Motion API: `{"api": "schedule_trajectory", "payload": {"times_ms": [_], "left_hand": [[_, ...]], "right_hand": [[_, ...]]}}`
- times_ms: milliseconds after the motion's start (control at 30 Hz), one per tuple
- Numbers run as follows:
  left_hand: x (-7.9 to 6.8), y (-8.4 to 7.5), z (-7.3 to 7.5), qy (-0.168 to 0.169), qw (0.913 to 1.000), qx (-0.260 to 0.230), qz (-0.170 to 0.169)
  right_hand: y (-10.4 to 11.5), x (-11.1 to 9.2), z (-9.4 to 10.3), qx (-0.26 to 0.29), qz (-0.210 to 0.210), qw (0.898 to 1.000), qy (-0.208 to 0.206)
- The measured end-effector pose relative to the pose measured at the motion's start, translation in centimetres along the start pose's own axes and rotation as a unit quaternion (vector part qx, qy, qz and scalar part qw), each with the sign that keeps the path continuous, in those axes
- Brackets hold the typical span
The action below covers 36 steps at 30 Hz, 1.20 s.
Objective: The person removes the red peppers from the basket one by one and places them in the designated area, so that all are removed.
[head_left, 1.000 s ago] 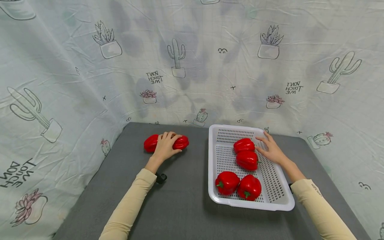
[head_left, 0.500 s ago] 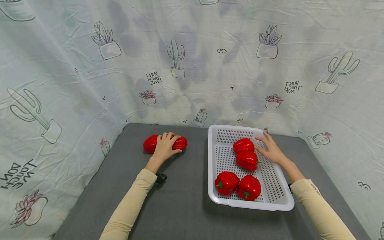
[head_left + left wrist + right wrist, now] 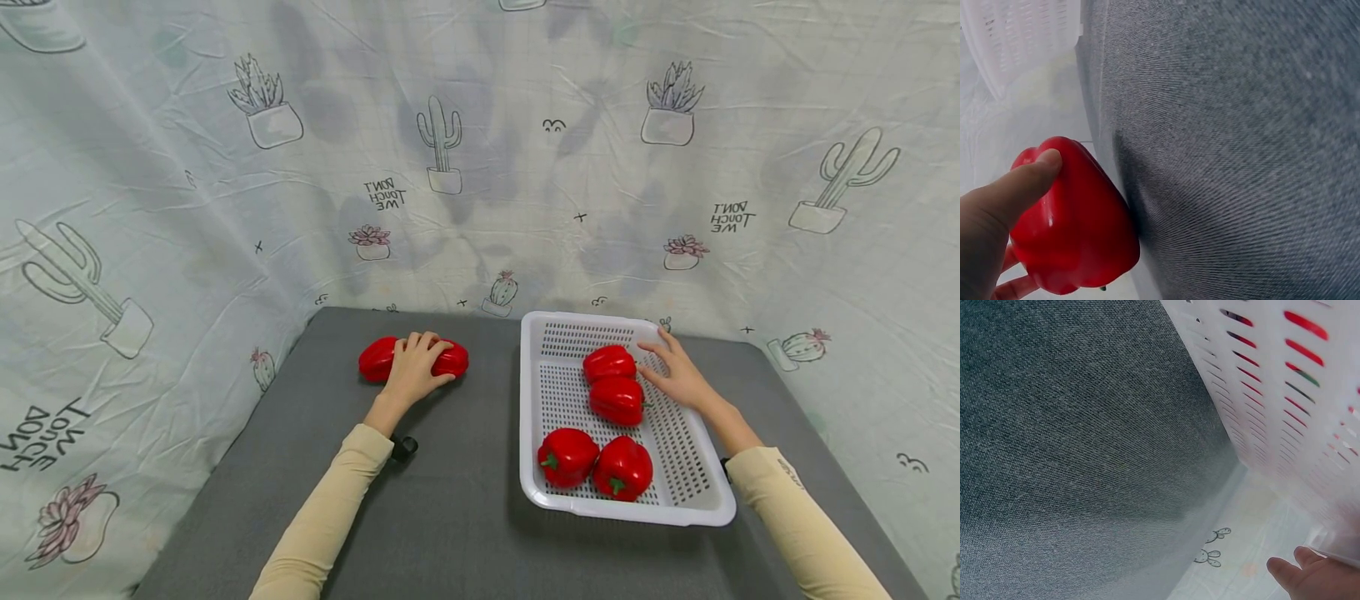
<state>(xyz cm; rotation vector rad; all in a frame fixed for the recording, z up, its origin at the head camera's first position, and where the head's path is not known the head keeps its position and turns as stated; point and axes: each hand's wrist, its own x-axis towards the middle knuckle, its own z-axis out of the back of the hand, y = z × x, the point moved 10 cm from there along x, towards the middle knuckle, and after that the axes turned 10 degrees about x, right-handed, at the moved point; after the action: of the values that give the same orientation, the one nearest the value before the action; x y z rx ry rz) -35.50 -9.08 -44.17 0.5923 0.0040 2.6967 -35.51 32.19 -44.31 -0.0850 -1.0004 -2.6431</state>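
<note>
On the left of the table, my left hand [image 3: 411,367] grips a red bell pepper [image 3: 452,358] lying on its side. The left wrist view shows my thumb [image 3: 1029,181] across this bell pepper [image 3: 1079,219], with fingers curled behind it and a bit of green stem below. Another red bell pepper [image 3: 377,360] lies just left, partly hidden by the hand. My right hand [image 3: 678,375] rests at the right rim of a white perforated basket [image 3: 529,400], fingers extended and spread. Beside its fingertips, inside the basket, are two red bell peppers [image 3: 617,402] lying together.
Near the basket's front sit two more red bell peppers, one on the left [image 3: 567,458] and one on the right [image 3: 622,469], stems toward me. The dark grey table [image 3: 450,500] ends at a cactus-printed cloth [image 3: 480,167] behind and at both sides.
</note>
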Motion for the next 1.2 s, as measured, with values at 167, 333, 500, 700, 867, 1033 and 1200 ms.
{"api": "schedule_trajectory", "payload": {"times_ms": [167,333,500,700,867,1033,1200], "left_hand": [[0.0,0.2,-0.1,-0.001,1.0,0.007,0.002],[0.0,0.3,0.0,-0.008,1.0,0.003,0.004],[0.1,0.1,0.1,-0.005,1.0,-0.002,0.0],[0.4,-0.2,-0.1,0.0,1.0,-0.007,-0.005],[0.9,-0.7,0.1,0.004,0.9998,-0.017,-0.011],[1.6,-1.3,0.2,0.017,0.9996,-0.016,-0.014],[2.4,-2.3,0.8,0.008,0.9995,-0.02,-0.024]], "right_hand": [[0.1,0.0,0.0,0.001,0.001,1.0,-0.003],[0.2,0.0,0.0,0.005,-0.001,1.0,-0.003],[0.2,0.0,0.1,0.002,-0.001,1.0,0.001],[0.0,0.1,0.0,0.001,-0.005,1.0,0.002],[0.0,0.1,-0.1,0.002,-0.004,1.0,0.003],[0.0,0.0,-0.1,0.003,-0.002,1.0,0.003],[0.2,0.0,0.0,0.005,-0.001,1.0,0.005]]}}
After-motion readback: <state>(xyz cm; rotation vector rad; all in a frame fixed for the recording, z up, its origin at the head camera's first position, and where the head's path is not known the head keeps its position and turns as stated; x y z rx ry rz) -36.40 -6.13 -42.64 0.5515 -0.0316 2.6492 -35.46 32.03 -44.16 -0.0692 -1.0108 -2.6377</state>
